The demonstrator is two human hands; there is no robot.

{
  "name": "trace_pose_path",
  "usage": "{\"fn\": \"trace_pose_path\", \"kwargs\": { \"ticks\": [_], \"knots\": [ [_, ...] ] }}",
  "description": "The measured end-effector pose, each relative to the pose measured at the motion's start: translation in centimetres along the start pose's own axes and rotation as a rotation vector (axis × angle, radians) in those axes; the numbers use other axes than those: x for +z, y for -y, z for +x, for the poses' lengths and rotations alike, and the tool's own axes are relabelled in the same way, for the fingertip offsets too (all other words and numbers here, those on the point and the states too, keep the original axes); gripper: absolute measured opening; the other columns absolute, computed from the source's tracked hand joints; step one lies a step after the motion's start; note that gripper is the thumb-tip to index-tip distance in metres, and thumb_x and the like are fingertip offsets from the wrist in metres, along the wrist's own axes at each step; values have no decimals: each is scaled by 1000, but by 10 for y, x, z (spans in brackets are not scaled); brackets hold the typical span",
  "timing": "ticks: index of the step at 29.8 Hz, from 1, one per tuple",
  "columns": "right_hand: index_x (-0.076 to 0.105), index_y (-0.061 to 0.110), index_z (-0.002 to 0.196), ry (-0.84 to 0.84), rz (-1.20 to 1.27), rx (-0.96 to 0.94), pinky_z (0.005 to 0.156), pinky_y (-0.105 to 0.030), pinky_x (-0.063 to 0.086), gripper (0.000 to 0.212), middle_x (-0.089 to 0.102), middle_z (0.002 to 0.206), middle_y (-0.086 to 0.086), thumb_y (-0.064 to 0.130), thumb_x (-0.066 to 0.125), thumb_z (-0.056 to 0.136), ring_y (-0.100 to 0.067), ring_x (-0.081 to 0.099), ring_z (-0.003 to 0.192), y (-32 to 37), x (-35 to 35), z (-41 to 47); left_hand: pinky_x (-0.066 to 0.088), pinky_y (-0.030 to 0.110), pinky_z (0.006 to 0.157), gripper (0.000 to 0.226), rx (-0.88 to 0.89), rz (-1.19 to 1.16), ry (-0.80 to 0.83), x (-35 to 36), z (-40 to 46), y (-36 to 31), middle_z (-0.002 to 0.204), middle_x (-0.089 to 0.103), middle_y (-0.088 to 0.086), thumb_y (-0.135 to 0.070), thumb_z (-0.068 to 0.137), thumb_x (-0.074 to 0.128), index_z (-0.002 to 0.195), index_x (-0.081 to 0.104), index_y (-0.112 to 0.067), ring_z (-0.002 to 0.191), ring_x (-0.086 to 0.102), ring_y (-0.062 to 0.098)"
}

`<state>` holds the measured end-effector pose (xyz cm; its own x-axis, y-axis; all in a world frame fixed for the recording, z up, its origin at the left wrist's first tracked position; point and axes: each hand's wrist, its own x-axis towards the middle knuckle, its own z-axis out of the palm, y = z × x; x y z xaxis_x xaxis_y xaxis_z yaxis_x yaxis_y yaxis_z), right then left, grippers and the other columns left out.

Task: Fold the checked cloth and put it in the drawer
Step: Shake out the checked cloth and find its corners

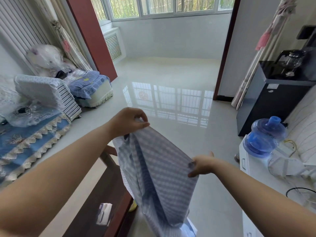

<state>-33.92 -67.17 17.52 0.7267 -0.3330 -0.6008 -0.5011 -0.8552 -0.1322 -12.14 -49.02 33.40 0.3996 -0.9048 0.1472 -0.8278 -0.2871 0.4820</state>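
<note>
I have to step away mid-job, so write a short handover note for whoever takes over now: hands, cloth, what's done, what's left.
Left hand: pinches the upper corner of the checked cloth.
Right hand: grips its lower right edge.
Cloth: held up in the air over the floor, hanging loosely beside the dark wooden table. It looks partly doubled, but motion blur makes that uncertain.
Done: cloth picked up and spread between both hands.
Left: finish folding and put it in the drawer; no drawer is identifiable in this view.

bright window daylight, glossy floor glare
</note>
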Motion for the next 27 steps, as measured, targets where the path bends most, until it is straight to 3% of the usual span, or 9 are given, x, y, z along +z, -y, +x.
{"fn": "trace_pose_path", "kwargs": {
  "ticks": [2, 5, 8, 10, 14, 17, 20, 24, 27],
  "knots": [
    [63, 29, 117, 80, -124, 74, 108, -61, 11, 44, 60, 126, 3, 57, 53, 85, -23, 47, 126, -10, 10, -1, 37, 7, 60, 20, -32, -1, -62, -8, -3, 12, 64, 64, -25, -20, 76, 78, 70, 64, -32, 64, 56, -8],
    [69, 27, 104, 192, -206, 146, 104, -56, 23, 36, 61, 123, 0, 48, 41, 95, -26, 51, 121, -33, 32, -7, 36, 6, 58, 26, -104, 9, -158, -20, -10, 32, 65, 59, -40, -20, 77, 78, 64, 60, -32, 62, 54, -11],
    [66, 27, 98, 80, -67, 155, 90, -36, 37, 30, 63, 108, 3, 44, 42, 96, -23, 57, 104, -52, 46, -16, 35, 6, 55, 27, -154, 8, -221, -28, -18, 50, 55, 57, -36, -21, 78, 78, 60, 58, -27, 57, 53, -12],
    [56, 26, 113, -39, 138, 128, 89, -31, 41, 27, 61, 125, 4, 43, 50, 93, -20, 57, 111, -51, 49, -15, 36, 14, 56, 28, -184, -8, -217, -25, -19, 55, 52, 56, -28, -28, 77, 78, 57, 59, -27, 54, 52, -5],
    [21, 31, 147, -152, 493, -84, 111, -37, 32, 84, 37, 151, 7, 48, 69, 80, -19, 40, 136, 1, 30, -2, 50, 27, 63, 43, -123, -36, -32, -4, -13, 34, 53, 61, -18, -60, 70, 71, 56, 61, -20, 67, 64, -8],
    [7, 36, 150, -233, 563, -255, 115, -39, 27, 102, 28, 155, 0, 47, 74, 75, -22, 29, 141, 50, 8, 8, 41, 10, 57, 41, -9, 23, 77, 12, -12, -2, 45, 53, -21, -44, 76, 72, 62, 66, -7, 61, 62, -7],
    [12, 39, 148, -254, 646, -330, 113, -41, 30, 103, 33, 149, 3, 52, 76, 69, -18, 32, 136, 78, -14, 14, 33, 6, 52, 34, 96, 28, 122, 20, -16, -25, 47, 51, -28, -31, 81, 74, 68, 67, -1, 78, 56, -13],
    [54, 24, 127, -151, 599, -275, 100, -37, 42, 63, 59, 125, 0, 45, 76, 72, -20, 54, 114, 70, -21, 18, 34, 5, 52, 28, 105, -31, 58, 7, -22, -27, 49, 51, -33, -27, 79, 76, 69, 65, -4, 88, 46, -18],
    [63, 24, 87, -108, 445, -202, 82, -27, 41, 13, 63, 101, -2, 33, 71, 82, -17, 56, 95, 49, -6, 17, 32, 8, 50, 27, 71, -28, -74, -17, -20, -5, 48, 52, -26, -38, 75, 75, 63, 63, -17, 51, 53, -7]
  ]
}}
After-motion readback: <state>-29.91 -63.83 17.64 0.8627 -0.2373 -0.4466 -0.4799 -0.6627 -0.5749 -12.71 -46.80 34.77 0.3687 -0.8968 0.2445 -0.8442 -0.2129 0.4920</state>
